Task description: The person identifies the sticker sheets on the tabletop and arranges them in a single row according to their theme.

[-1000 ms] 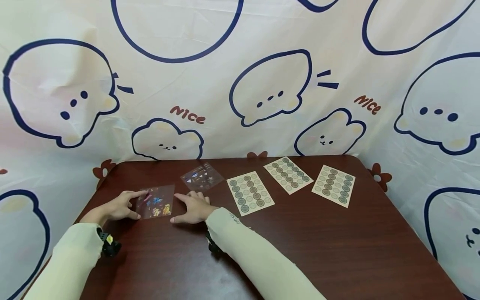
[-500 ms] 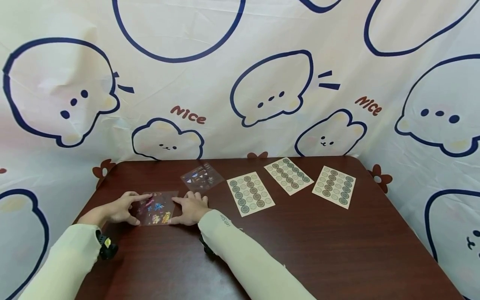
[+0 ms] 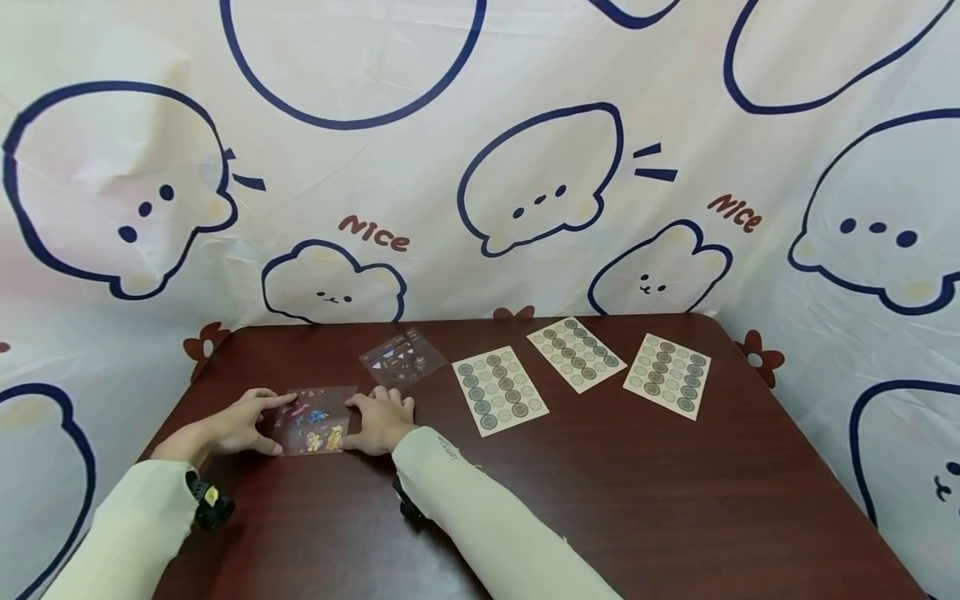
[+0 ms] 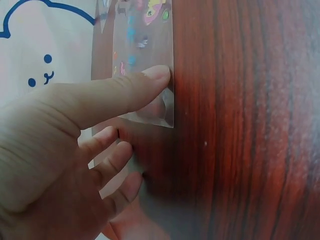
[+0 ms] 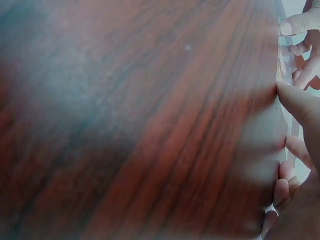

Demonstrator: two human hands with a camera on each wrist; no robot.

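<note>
A clear sticker sheet (image 3: 311, 423) with pink, blue and yellow figures lies flat on the table between both hands. My left hand (image 3: 238, 423) is at its left side, with index finger and thumb extended onto the edge. In the left wrist view the thumb (image 4: 125, 95) presses a corner of the sheet (image 4: 142, 50), and the other fingers bend loosely beside it. At the sheet's right edge my right hand (image 3: 381, 421) rests, thumb and index finger spread. Only part of the right hand (image 5: 305, 145) shows in the right wrist view.
Another clear sheet (image 3: 405, 358) with small dark and white shapes lies just behind. Farther right are three cream sheets of round stickers: one upright (image 3: 500, 390), one at the back (image 3: 576, 354), one rightmost (image 3: 667, 375). A printed cloth (image 3: 420, 183) hangs behind the brown table (image 3: 675, 500).
The sticker sheet with coloured figures has slid toward the near side of the table, with both hands on it. In the last half second the hands have shifted only slightly.
</note>
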